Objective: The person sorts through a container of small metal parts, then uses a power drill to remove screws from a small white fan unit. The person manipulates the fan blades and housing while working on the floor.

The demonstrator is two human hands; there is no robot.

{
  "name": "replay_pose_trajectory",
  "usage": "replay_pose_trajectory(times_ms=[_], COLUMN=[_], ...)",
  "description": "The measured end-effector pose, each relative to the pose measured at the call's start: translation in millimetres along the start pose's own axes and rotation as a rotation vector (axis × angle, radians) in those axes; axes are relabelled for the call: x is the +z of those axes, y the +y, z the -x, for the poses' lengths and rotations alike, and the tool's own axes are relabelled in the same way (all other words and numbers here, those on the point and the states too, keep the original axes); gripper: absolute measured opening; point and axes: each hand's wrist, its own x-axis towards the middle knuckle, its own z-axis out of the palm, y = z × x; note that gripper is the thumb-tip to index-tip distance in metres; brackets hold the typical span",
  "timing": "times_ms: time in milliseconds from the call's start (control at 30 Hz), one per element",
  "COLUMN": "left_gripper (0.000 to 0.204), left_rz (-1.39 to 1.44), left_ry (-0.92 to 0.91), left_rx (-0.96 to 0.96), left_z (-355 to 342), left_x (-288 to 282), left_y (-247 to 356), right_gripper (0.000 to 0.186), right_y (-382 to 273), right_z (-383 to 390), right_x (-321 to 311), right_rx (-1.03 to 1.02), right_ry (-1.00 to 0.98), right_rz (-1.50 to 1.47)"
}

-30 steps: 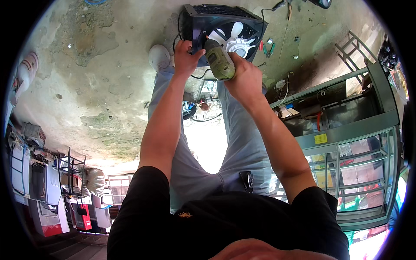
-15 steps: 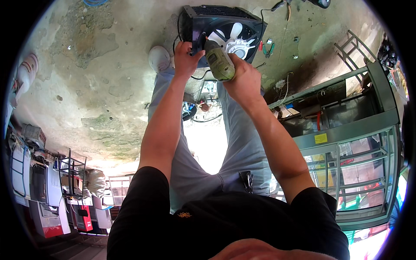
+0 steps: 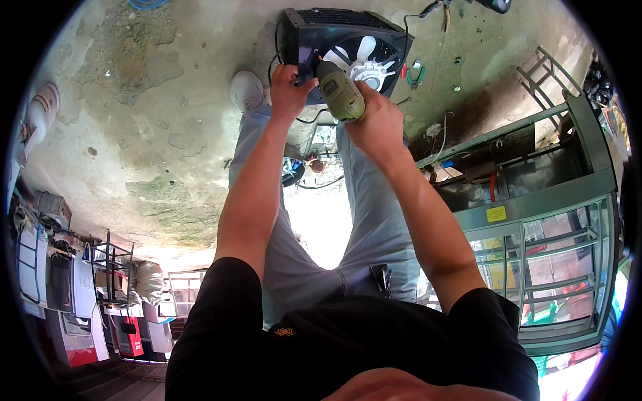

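A green cordless drill point(image 3: 342, 95) is in my right hand point(image 3: 376, 120), whose fingers wrap round its grip. The drill's nose points up and left, its tip by the inner left part of a black fan housing point(image 3: 306, 47). A white fan point(image 3: 368, 73) with a round hub sits inside this housing, and a dark finned radiator point(image 3: 334, 15) forms its far side. My left hand point(image 3: 289, 92) grips the near left corner of the housing, thumb to the right, fingers curled at the edge. Whether it also holds something small there, I cannot tell.
Green-handled pliers point(image 3: 416, 77) lie right of the housing. A black cable point(image 3: 314, 120) runs below it. Between my legs is a round tray point(image 3: 291, 179) of small parts. A metal-framed glass cabinet point(image 3: 535, 200) stands at right. A white shoe point(image 3: 246, 91) shows at left.
The drill has shifted very slightly up and right in my right hand. My left hand stays at the housing's corner, almost unmoved.
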Motion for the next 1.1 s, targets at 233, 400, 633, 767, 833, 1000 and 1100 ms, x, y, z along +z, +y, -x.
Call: replay_pose_trajectory(times_ms=[233, 400, 633, 767, 833, 1000, 1100], left_gripper=[0.040, 0.042, 0.045, 0.057, 0.063, 0.064, 0.049], left_rz=[-0.030, -0.014, 0.004, -0.043, -0.151, -0.297, -0.174], left_ry=[0.008, 0.009, 0.028, 0.034, 0.139, 0.251, -0.018], left_rx=[0.020, 0.035, -0.035, -0.107, -0.034, -0.056, -0.308], left_z=[1, -3, 3, 4, 9, 32, 36], left_x=[3, 3, 10, 12, 13, 4, -17], left_y=[-9, -7, -16, -16, -17, -10, 62], right_gripper=[0.033, 0.039, 0.039, 0.040, 0.041, 0.041, 0.032], right_y=[1, 16, 23, 19, 31, 105, 150], right_z=[-7, -17, -10, 24, 49, 102, 132], right_x=[-3, -14, -23, -49, -52, -33, -18], right_rx=[-0.075, -0.163, -0.306, -0.275, -0.137, 0.098, 0.292], right_ry=[-0.017, 0.018, 0.057, 0.085, 0.084, 0.155, 0.199], right_rz=[0.116, 0.079, 0.101, -0.087, -0.267, -0.551, -0.710])
